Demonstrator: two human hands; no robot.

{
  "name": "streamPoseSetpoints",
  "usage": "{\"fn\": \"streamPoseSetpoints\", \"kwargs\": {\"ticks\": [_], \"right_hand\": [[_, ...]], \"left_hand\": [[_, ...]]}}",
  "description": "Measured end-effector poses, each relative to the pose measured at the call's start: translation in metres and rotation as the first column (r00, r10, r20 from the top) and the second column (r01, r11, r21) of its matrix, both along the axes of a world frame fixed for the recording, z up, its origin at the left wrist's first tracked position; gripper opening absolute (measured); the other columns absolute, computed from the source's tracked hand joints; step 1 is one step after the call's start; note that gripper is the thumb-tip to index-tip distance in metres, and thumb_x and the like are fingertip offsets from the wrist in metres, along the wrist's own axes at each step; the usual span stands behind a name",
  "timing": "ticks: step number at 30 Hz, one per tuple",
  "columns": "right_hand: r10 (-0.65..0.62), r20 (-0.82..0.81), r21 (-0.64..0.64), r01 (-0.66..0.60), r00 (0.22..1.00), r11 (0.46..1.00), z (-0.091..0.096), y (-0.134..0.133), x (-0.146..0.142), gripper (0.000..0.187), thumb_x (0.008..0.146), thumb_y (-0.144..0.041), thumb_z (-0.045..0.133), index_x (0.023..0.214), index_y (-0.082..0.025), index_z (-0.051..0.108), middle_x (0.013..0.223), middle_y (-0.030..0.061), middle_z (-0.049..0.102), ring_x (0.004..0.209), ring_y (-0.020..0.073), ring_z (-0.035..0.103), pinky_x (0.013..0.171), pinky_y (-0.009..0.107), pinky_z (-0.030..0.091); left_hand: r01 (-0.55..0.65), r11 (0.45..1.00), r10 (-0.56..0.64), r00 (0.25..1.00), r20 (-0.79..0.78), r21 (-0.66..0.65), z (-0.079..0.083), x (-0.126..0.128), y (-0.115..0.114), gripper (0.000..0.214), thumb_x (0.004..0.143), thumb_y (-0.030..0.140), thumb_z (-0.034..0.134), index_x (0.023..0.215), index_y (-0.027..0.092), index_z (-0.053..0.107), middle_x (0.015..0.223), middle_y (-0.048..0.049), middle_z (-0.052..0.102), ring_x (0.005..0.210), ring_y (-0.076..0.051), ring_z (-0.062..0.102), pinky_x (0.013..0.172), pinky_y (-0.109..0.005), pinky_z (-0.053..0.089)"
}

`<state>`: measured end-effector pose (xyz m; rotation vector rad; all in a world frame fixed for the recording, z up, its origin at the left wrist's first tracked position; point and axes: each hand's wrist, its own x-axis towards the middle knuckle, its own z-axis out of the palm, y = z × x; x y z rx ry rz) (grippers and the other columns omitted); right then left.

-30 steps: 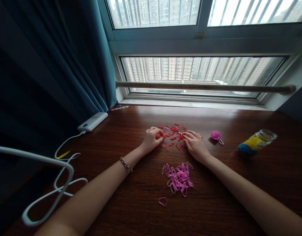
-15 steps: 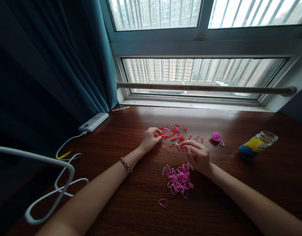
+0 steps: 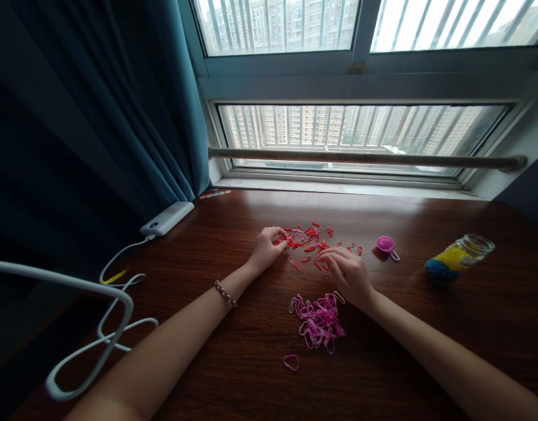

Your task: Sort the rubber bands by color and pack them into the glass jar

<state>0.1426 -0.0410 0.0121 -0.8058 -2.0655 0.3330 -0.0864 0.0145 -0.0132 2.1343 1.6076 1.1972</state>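
Note:
Small red rubber bands (image 3: 310,237) lie scattered on the dark wooden table (image 3: 234,362) near the window. My left hand (image 3: 266,250) rests at their left edge, fingers curled and pinched on one of the red bands. My right hand (image 3: 349,273) sits just right of the scatter, fingers curled down over the bands near its tips; what they hold is hidden. A heap of pink rubber bands (image 3: 318,320) lies closer to me, just below my right hand. One loose pink band (image 3: 289,362) lies nearer still.
A pink lid (image 3: 385,242) and a glass jar (image 3: 459,258) on its side, filled with yellow and blue bands, lie to the right. A white power bank (image 3: 166,218) with white cables (image 3: 115,327) sits at the left by a teal curtain (image 3: 120,117).
My right hand drew back from the red bands towards the pink heap, then shifted slightly forward again. My left hand has stayed at the left edge of the red bands.

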Motion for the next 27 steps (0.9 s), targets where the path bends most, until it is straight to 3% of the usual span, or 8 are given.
{"fn": "streamPoseSetpoints", "kwargs": {"ticks": [3, 5, 8, 12, 22, 27], "right_hand": [[-0.058, 0.287, 0.057, 0.043, 0.956, 0.997, -0.008, 0.021, 0.008, 0.032, 0.09, -0.029, 0.037, 0.115, -0.02, 0.054, 0.121, 0.0073, 0.055, 0.122, 0.0239, 0.038, 0.101, 0.046, 0.029], [-0.071, 0.438, 0.04, 0.059, 0.896, 0.997, -0.014, 0.029, 0.01, 0.039, 0.09, -0.035, 0.036, 0.126, -0.021, 0.046, 0.132, 0.0051, 0.046, 0.13, 0.0259, 0.023, 0.105, 0.052, 0.018], [-0.078, 0.554, -0.001, 0.095, 0.829, 0.995, -0.021, 0.031, 0.009, 0.046, 0.09, -0.042, 0.033, 0.13, -0.022, 0.04, 0.135, 0.0039, 0.042, 0.132, 0.0267, 0.017, 0.106, 0.055, 0.011], [-0.106, 0.575, -0.018, 0.142, 0.811, 0.99, -0.023, 0.029, 0.007, 0.045, 0.09, -0.043, 0.031, 0.128, -0.022, 0.044, 0.132, 0.0035, 0.045, 0.13, 0.0268, 0.022, 0.106, 0.056, 0.009], [-0.157, 0.5, -0.042, 0.205, 0.852, 0.978, -0.024, 0.032, 0.008, 0.04, 0.09, -0.042, 0.031, 0.112, -0.019, 0.055, 0.12, 0.0073, 0.053, 0.122, 0.0244, 0.033, 0.105, 0.051, 0.017], [-0.173, 0.523, -0.044, 0.229, 0.834, 0.972, -0.026, 0.033, 0.008, 0.043, 0.09, -0.044, 0.031, 0.116, -0.019, 0.052, 0.128, 0.0065, 0.048, 0.128, 0.0262, 0.026, 0.106, 0.052, 0.014]], "left_hand": [[-0.015, 1.0, 0.015, 1.0, -0.006, 0.015, 0.0, 0.0, 0.0, 0.006, 0.071, 0.019, 0.058, 0.075, 0.02, 0.061, 0.083, -0.0014, 0.064, 0.088, -0.019, 0.055, 0.08, -0.031, 0.043], [-0.025, 0.999, 0.025, 1.0, -0.017, 0.021, 0.0, 0.0, 0.0, 0.006, 0.07, 0.018, 0.058, 0.074, 0.02, 0.062, 0.082, -0.0009, 0.064, 0.086, -0.019, 0.055, 0.08, -0.031, 0.043], [-0.049, 0.999, 0.05, 0.998, -0.031, 0.021, 0.0, 0.0, 0.0, 0.005, 0.07, 0.017, 0.059, 0.072, 0.021, 0.061, 0.08, -0.0004, 0.064, 0.085, -0.018, 0.055, 0.08, -0.031, 0.043], [-0.056, 0.998, 0.057, 0.998, -0.029, 0.024, 0.0, -0.001, 0.0, 0.008, 0.069, 0.015, 0.058, 0.073, 0.021, 0.061, 0.081, -0.0002, 0.064, 0.086, -0.018, 0.056, 0.081, -0.031, 0.043], [-0.034, 0.998, 0.035, 0.999, -0.021, 0.046, -0.001, -0.002, 0.001, 0.007, 0.07, 0.016, 0.06, 0.073, 0.021, 0.063, 0.081, -0.0011, 0.065, 0.086, -0.018, 0.057, 0.081, -0.032, 0.044], [0.115, 0.983, -0.105, 0.992, -0.076, 0.143, 0.009, 0.006, -0.008, 0.003, 0.073, 0.02, 0.061, 0.073, 0.02, 0.064, 0.08, -0.0025, 0.066, 0.084, -0.019, 0.055, 0.081, -0.034, 0.042]]}}
